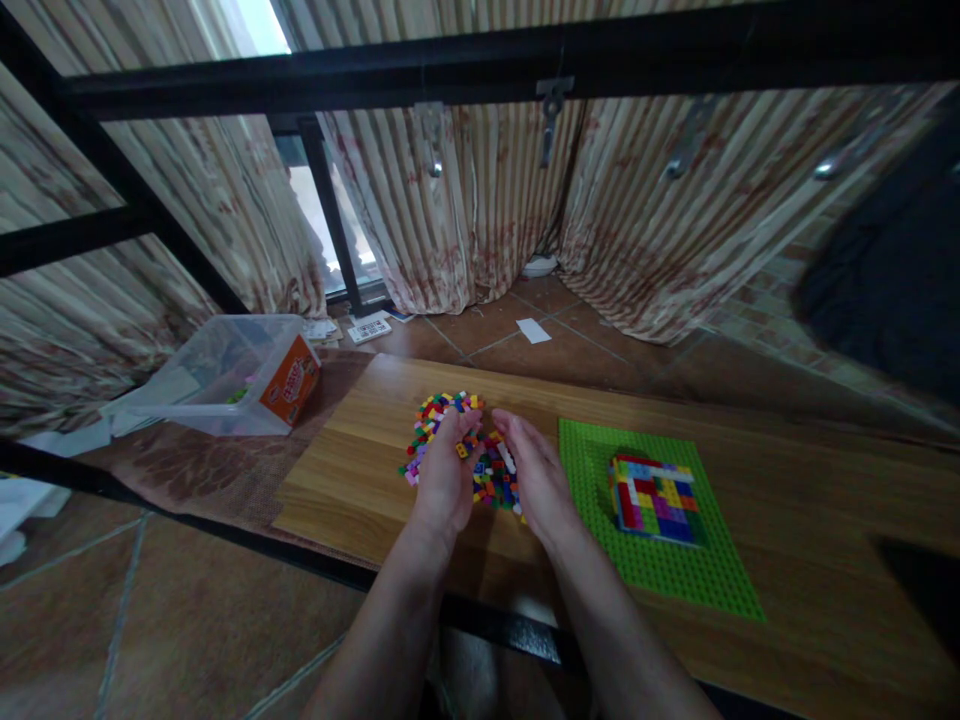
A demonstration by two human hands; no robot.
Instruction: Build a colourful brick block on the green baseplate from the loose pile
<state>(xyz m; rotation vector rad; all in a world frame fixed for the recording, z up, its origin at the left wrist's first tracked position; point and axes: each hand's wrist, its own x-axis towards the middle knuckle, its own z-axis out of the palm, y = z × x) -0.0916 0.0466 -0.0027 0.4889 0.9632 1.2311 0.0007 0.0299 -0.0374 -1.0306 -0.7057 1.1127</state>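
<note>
Small multicoloured toy bricks (493, 485) lie in a loose pile on the wooden board. My left hand (444, 465) is at the pile's middle, its fingers stretched forward and slightly curved. A yellow brick (462, 451) shows by its palm side; I cannot tell whether it touches the hand. Facing it across a gap, my right hand (534, 465) is at the pile's right edge with fingers extended, beside a white brick (508, 458). To the right, a block built of coloured bricks (656, 497) sits on a green studded baseplate (720, 560).
A clear plastic box (214, 415) with an orange label stands at the left on a brown cloth (187, 480). The wooden board (337, 470) lies inside a dark metal frame (480, 65). Striped curtains (465, 210) hang behind, above a tiled floor (480, 335).
</note>
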